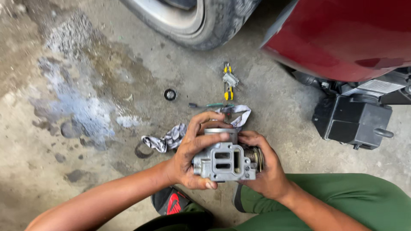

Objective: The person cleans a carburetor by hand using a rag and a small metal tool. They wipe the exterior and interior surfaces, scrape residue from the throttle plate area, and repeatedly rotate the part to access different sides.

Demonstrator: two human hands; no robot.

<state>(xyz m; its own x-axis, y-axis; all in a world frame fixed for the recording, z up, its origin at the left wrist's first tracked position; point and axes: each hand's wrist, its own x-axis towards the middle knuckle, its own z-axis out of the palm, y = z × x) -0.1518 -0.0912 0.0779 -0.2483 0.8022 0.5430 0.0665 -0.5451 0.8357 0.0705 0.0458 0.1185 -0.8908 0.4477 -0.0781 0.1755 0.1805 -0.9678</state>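
Here both hands, left hand (190,156) and right hand (261,164), grip closed around metal housing (224,161).

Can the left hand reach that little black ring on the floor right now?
Probably not straight away. The left hand is wrapped around the grey metal engine part, and so is the right hand. The black ring lies on open floor beyond it; nothing blocks the way.

The engine part (227,160) is dull grey cast metal, the floor (85,64) rough stained concrete, the car body (342,34) glossy red.
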